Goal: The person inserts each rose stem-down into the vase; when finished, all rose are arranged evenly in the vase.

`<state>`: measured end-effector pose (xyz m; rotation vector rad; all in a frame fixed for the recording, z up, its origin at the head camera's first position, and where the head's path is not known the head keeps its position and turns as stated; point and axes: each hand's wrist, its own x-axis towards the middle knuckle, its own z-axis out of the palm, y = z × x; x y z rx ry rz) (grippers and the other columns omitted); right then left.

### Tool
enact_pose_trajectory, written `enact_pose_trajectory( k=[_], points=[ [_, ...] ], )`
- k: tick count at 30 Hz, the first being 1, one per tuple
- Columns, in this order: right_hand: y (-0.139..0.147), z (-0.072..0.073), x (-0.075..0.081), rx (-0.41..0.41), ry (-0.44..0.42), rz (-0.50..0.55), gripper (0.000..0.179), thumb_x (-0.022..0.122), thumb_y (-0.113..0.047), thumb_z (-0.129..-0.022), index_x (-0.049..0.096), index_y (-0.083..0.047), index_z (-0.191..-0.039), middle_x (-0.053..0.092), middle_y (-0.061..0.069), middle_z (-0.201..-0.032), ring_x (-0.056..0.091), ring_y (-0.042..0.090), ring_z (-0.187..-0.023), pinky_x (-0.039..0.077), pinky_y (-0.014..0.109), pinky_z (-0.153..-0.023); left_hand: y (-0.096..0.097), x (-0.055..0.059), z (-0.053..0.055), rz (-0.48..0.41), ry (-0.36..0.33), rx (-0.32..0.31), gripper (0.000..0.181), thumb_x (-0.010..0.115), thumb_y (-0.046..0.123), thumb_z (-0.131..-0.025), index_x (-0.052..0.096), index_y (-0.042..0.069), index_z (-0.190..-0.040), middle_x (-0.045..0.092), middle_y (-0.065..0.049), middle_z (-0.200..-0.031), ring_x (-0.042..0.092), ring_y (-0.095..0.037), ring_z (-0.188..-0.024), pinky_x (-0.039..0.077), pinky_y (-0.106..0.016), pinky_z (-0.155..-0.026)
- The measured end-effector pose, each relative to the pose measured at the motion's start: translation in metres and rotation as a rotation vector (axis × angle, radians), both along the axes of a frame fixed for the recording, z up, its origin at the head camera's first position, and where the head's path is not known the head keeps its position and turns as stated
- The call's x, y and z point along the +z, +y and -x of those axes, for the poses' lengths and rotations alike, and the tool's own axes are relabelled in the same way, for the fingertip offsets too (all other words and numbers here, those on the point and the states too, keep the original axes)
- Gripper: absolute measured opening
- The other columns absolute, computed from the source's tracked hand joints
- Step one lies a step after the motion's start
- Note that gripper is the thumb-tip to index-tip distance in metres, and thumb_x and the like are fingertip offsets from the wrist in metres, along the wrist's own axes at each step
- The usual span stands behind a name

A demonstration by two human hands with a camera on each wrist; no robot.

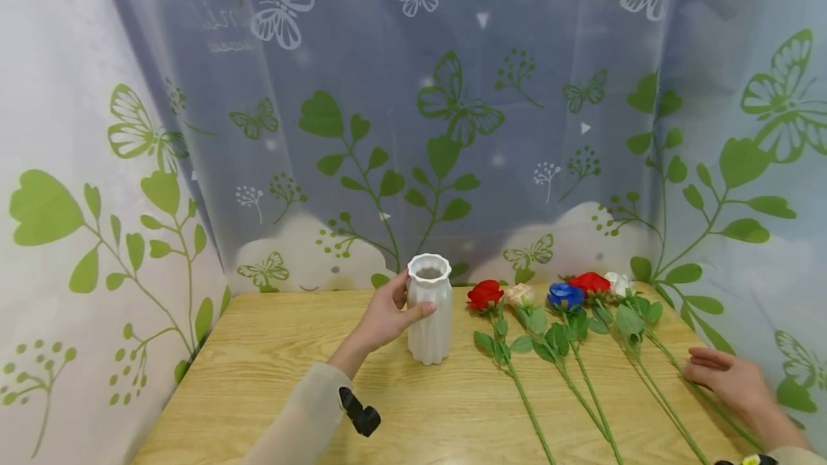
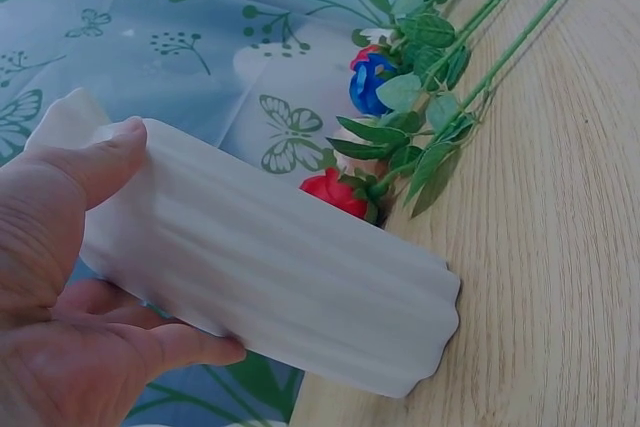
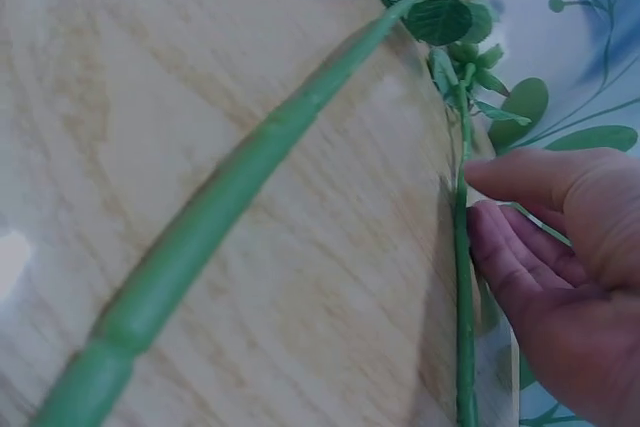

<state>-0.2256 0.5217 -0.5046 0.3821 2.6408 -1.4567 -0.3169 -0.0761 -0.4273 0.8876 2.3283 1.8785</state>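
Observation:
A white vase with fluted sides and a scalloped rim stands upright on the wooden table. My left hand grips it from the left near the top, thumb across its front and fingers behind. At the right side, my right hand is beside the green stem of the outermost flower, a white rose. In the right wrist view the thumb and fingertips are right at that stem, with a gap between them.
Left of the white rose lie a red rose, a blue rose, a cream rose and another red rose, stems toward me. Behind the table hangs a curtain with butterflies and leaves.

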Motion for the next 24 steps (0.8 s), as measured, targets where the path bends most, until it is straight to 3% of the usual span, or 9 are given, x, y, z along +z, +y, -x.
enact_pose_trajectory(
  k=[5,12,19,21,24],
  points=[
    [-0.007,0.002,-0.005,-0.01,0.084,-0.095,0.074,0.079,-0.026,-0.097,0.046,0.019,-0.146,0.08,-0.008,-0.103,0.06,-0.018,-0.079,0.06,0.018,-0.073,0.0,-0.002,0.001,-0.004,0.001,-0.009,0.076,0.075,0.008,-0.099,0.036,0.01,-0.165,0.054,-0.019,-0.156,0.052,-0.038,-0.145,0.05,-0.055,-0.115],
    [-0.014,0.001,-0.005,-0.032,0.145,-0.167,0.067,0.076,-0.019,-0.098,0.047,0.02,-0.144,0.081,0.001,-0.102,0.058,-0.019,-0.077,0.057,0.014,-0.071,-0.001,0.0,0.0,0.006,-0.009,-0.007,0.076,0.074,0.01,-0.1,0.035,0.01,-0.165,0.054,-0.02,-0.157,0.053,-0.039,-0.144,0.05,-0.055,-0.116],
    [-0.018,0.004,-0.003,0.001,0.188,-0.295,0.059,0.071,-0.019,-0.099,0.053,0.019,-0.14,0.076,0.024,-0.114,0.051,-0.022,-0.076,0.056,0.016,-0.068,0.0,-0.001,0.0,0.019,-0.01,0.015,0.075,0.075,0.011,-0.099,0.038,0.011,-0.164,0.056,-0.018,-0.154,0.056,-0.038,-0.141,0.052,-0.055,-0.114],
    [-0.019,0.005,-0.001,0.012,0.17,-0.342,0.058,0.071,-0.022,-0.099,0.055,0.017,-0.139,0.074,0.028,-0.118,0.053,-0.018,-0.077,0.057,0.02,-0.068,0.001,0.0,0.0,0.02,-0.005,0.018,0.074,0.075,0.011,-0.099,0.038,0.011,-0.164,0.057,-0.019,-0.153,0.057,-0.039,-0.14,0.052,-0.056,-0.113],
    [-0.02,0.007,0.003,0.032,0.121,-0.359,0.058,0.071,-0.024,-0.098,0.058,0.015,-0.138,0.073,0.029,-0.118,0.067,0.004,-0.084,0.062,0.033,-0.072,0.001,0.0,-0.001,0.023,0.002,0.018,0.073,0.074,0.011,-0.1,0.039,0.01,-0.164,0.057,-0.02,-0.153,0.057,-0.04,-0.139,0.052,-0.057,-0.113]
  ],
)
